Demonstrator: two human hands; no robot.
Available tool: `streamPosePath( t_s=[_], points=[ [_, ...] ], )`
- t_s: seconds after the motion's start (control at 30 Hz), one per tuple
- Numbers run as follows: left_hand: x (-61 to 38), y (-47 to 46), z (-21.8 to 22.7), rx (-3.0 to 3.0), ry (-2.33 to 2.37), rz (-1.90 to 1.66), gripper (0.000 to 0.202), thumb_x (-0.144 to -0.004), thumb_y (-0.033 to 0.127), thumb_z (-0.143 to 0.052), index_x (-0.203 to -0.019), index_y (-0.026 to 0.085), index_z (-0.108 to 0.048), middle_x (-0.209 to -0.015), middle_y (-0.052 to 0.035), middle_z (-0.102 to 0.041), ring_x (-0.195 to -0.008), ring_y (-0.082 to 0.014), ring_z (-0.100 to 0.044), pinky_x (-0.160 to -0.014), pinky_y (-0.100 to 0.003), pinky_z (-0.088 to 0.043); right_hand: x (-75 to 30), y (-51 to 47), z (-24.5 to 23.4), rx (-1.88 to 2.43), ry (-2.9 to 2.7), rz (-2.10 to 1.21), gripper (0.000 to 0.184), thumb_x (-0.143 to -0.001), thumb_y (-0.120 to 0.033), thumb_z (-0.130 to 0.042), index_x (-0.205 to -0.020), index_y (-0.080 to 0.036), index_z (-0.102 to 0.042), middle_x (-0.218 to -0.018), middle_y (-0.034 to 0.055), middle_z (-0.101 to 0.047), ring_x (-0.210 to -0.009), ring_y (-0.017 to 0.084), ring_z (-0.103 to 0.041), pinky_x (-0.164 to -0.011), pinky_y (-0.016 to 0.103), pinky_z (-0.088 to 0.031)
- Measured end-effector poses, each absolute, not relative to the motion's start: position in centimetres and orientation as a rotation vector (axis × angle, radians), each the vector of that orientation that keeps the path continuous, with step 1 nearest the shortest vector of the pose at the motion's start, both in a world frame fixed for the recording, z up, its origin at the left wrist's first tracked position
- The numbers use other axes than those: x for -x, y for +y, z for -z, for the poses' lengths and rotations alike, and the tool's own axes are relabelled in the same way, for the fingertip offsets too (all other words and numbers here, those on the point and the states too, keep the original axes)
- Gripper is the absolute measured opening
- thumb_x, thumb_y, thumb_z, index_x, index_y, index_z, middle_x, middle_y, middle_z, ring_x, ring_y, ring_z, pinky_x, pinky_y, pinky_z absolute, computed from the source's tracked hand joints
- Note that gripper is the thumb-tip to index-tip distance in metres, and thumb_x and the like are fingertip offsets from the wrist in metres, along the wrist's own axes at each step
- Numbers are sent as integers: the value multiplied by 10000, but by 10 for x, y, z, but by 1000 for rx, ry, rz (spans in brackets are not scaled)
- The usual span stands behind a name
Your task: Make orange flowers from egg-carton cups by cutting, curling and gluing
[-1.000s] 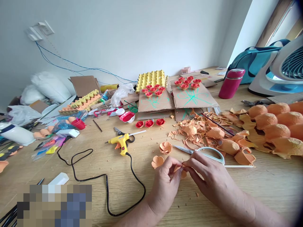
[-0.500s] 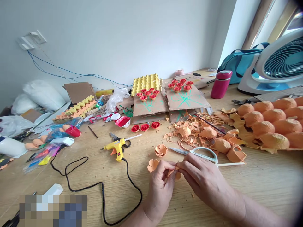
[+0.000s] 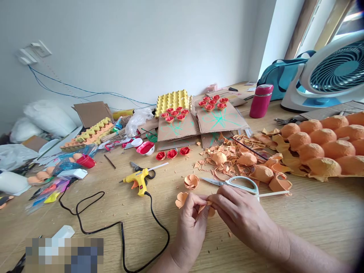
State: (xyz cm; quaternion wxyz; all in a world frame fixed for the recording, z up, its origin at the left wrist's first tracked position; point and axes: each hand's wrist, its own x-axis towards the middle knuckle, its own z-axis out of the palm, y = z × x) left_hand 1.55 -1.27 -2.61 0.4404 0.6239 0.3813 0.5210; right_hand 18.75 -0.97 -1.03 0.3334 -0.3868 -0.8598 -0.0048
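Under the yellow glue gun (image 3: pixel 140 182), the wooden counter (image 3: pixel 321 222) is carrying the whole spread; positions below are relative to that gun. Far right and beyond it, white-and-blue fan (image 3: pixel 338 70) is standing, with teal bag (image 3: pixel 277 76) sitting just beside. Well right, orange egg tray (image 3: pixel 324 138) is lying cups-up. Beyond and to the right, two top cardboard sheets (image 3: pixel 236 121) are lying side by side, green lines showing, each bearing a cluster of red flowers (image 3: pixel 209 107). Beyond, slightly right, yellow egg tray (image 3: pixel 172 100) is leaning behind them. Right, orange scraps (image 3: pixel 230 153) are heaping up next to the orange tray.

Nearer the wearer and right of the gun, both hands are working close together. Left hand (image 3: pixel 191 227) is pinching a small orange piece between thumb and fingers; right hand (image 3: pixel 241 216) is pinching its edge, fingertips partly hidden.

Right of the gun, white-handled scissors (image 3: pixel 216 182) are lying just beyond the right hand. Just beyond the gun, red paint bowl (image 3: pixel 146 148) is sitting. Beyond and right, three loose red roses (image 3: pixel 171 154) are lying in a row. Right, two orange petal cups (image 3: pixel 191 181) are sitting near the left hand. Smallest: orange piece (image 3: pixel 203 207), nearer and right of the gun, is sitting in the fingers.
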Motion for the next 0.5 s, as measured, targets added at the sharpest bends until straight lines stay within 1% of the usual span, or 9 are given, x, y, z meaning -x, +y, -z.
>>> streamPosePath(
  t_s=[0.1,0.17,0.27,0.4,0.5],
  points=[
    [-15,-14,27,-1565,976,-1294,172,-974,311,-626,-854,209,-557,-891,-38,-713,-755,-140,-639,-742,-259,-546,-188,-9,10,995,-2225,26,288,-1056,-151,-402,-903,-173,-646,-769,32,-577,-640,174,-521,-619,290,-415],
    [-15,-14,28,-1553,1013,-1265,166,-972,316,-624,-864,209,-558,-869,-36,-702,-755,-146,-643,-740,-265,-548,-189,-9,11,993,-2238,30,299,-1049,-139,-402,-876,-178,-643,-770,36,-579,-643,177,-524,-615,290,-418],
    [-15,-14,29,-1533,1045,-1227,174,-966,325,-625,-857,209,-553,-840,-31,-682,-761,-156,-651,-735,-272,-549,-188,-10,12,999,-2261,18,283,-1034,-112,-412,-901,-169,-655,-775,41,-582,-645,183,-532,-610,293,-419],
    [-14,-14,27,-1513,1003,-1195,180,-961,333,-622,-853,215,-541,-837,-30,-664,-768,-163,-654,-734,-281,-549,-187,-11,14,1017,-2288,49,314,-1031,-118,-418,-811,-172,-635,-746,37,-560,-610,181,-510,-574,296,-394],
    [-13,-15,27,-1513,995,-1196,186,-966,333,-617,-846,214,-539,-803,-19,-641,-746,-159,-641,-725,-277,-544,-188,-11,14,1015,-2306,70,313,-1035,-132,-416,-811,-172,-631,-749,36,-554,-609,183,-502,-577,305,-391]
  ],
)
